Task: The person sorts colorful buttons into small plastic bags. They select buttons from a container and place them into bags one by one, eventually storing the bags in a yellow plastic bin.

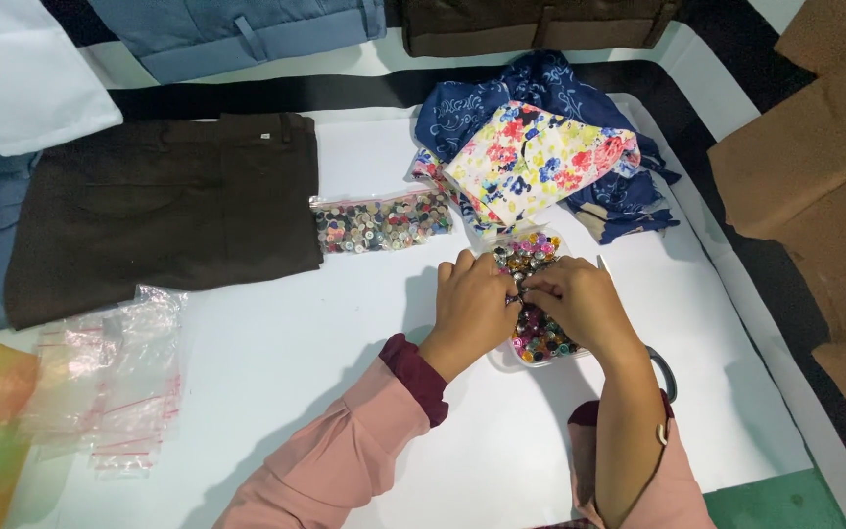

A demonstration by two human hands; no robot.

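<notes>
A clear tub (503,360) of mixed coloured buttons (531,257) sits on the white counter (276,353), just below a floral cloth, open-topped and heaped full, partly covered by both hands.

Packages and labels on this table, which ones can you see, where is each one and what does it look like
Clear tub of mixed buttons: centre, under left hand and right hand.
Sealed bag of buttons: flat, clear, beside dark brown trousers.
Empty zip bags: left, clear with red strips, loosely piled.
Cardboard boxes: right edge, plain brown.
Small white tag: on the trousers' waistband.
No screens or signs.
</notes>
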